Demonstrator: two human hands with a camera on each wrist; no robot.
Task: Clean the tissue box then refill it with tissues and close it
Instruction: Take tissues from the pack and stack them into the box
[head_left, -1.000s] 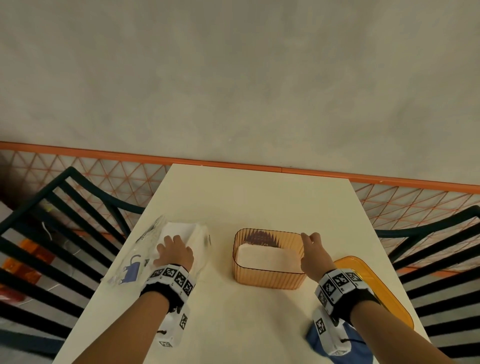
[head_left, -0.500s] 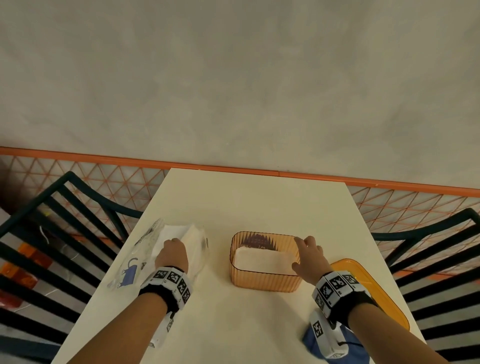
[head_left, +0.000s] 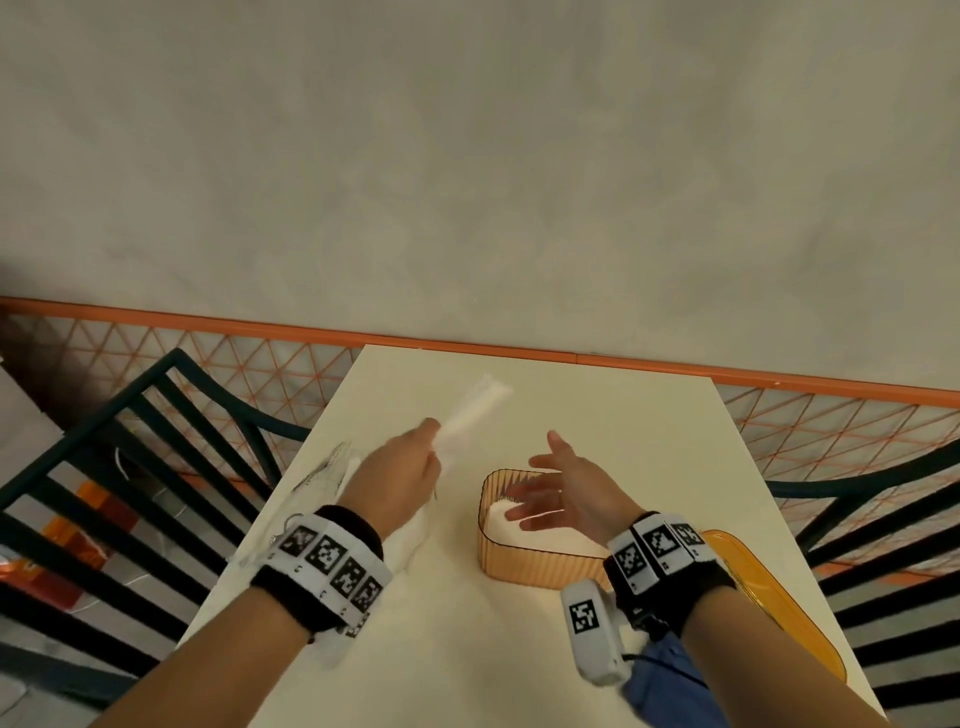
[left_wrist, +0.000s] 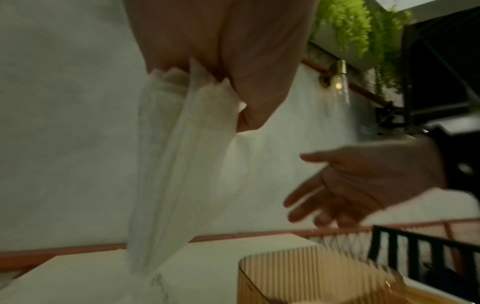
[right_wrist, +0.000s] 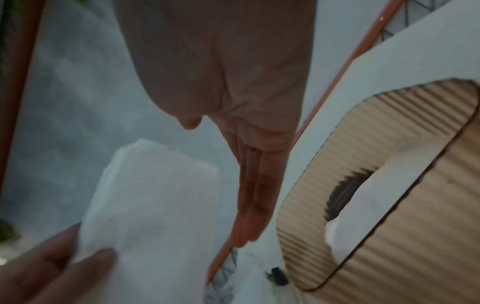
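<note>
The amber ribbed tissue box (head_left: 524, 564) stands open on the table, with white tissues (head_left: 501, 522) lying inside. My left hand (head_left: 428, 444) pinches a folded stack of tissues (head_left: 475, 413) in the air, left of and behind the box. The left wrist view has that stack (left_wrist: 182, 164) hanging from my fingers above the box (left_wrist: 311, 273). My right hand (head_left: 540, 480) hovers open over the box, palm turned toward the stack. From the right wrist, the flat palm (right_wrist: 246, 185) lies between the stack (right_wrist: 150, 195) and the box (right_wrist: 389, 185).
The orange lid (head_left: 774, 603) lies flat right of the box, and a blue cloth (head_left: 670, 680) sits under my right forearm. The opened tissue pack (head_left: 332, 470) lies at the table's (head_left: 545, 395) left edge. Dark slatted chairs (head_left: 130, 441) flank both sides.
My left hand has lifted a stack of tissues out of the pack and carried it up and right toward the box. My right hand left the box rim and opened above it.
</note>
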